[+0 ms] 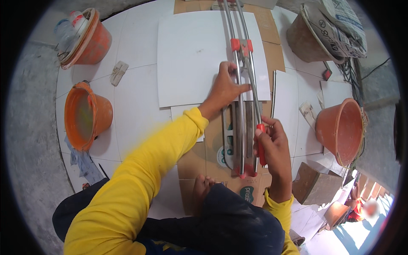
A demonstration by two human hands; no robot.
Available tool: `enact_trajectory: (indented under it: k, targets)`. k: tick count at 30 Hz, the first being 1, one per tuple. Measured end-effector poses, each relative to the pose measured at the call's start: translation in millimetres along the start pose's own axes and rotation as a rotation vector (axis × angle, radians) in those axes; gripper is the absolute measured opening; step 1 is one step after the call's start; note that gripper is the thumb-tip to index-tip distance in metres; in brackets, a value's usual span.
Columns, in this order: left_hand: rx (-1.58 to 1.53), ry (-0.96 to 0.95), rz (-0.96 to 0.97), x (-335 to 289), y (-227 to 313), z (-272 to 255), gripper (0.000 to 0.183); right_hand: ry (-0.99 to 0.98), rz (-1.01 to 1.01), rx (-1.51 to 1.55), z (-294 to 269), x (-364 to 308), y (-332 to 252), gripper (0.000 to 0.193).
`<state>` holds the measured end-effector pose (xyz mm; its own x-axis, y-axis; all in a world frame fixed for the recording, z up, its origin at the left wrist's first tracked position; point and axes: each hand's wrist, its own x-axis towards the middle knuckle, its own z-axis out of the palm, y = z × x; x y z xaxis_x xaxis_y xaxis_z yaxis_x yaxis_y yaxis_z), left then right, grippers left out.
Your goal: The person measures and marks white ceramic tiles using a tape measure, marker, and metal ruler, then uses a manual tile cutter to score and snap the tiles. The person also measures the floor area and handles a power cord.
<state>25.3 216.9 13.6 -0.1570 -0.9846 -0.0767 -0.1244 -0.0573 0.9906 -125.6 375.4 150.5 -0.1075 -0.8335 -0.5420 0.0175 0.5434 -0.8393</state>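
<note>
A manual tile cutter (pixel 242 140) with two chrome rails and red end pieces stands lengthwise before me. A large white tile (pixel 193 55) lies across it under the rails. My right hand (pixel 274 142) is closed around the red grip (pixel 261 153) of the cutter's long lever. That lever slants up to the sliding carriage (pixel 244 46), which sits between red blocks over the tile. By the left rail, above the tile's near edge, my left hand (pixel 225 87) has thumb and forefinger apart. Its thumb reaches across the rail; some of its fingertips are hidden.
Cardboard (pixel 191 163) lies beneath the cutter on white floor tiles. An orange bucket (pixel 104 114) of cloudy water and a bucket of bottles (pixel 100 44) stand left. Right are a sack-filled bucket (pixel 297 36), a reddish bucket (pixel 329 127) and a box (pixel 314 185). Another person (pixel 356 208) is far off.
</note>
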Motion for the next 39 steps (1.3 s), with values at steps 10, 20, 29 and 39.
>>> enact_trajectory:
  k: [10, 20, 29, 39]
  targets:
    - [-0.083, -0.024, -0.128, -108.4, 2.9, 22.9, 0.076, 0.12, 0.105, -0.026, -4.7, -102.2, 57.6, 0.041]
    - [-0.06, 0.096, -0.054, -137.3, 3.5, 42.1, 0.076, 0.166, 0.112, 0.026, -5.1, -123.6, 76.9, 0.035]
    - [0.003, 0.095, -0.047, -142.0, 4.8, 41.2, 0.081, 0.196, 0.114, 0.047, -4.5, -122.7, 83.0, 0.033]
    - [0.033, 0.113, -0.025, -137.8, -1.8, 45.4, 0.077, 0.186, 0.103, 0.016, -4.7, -121.8, 81.9, 0.03]
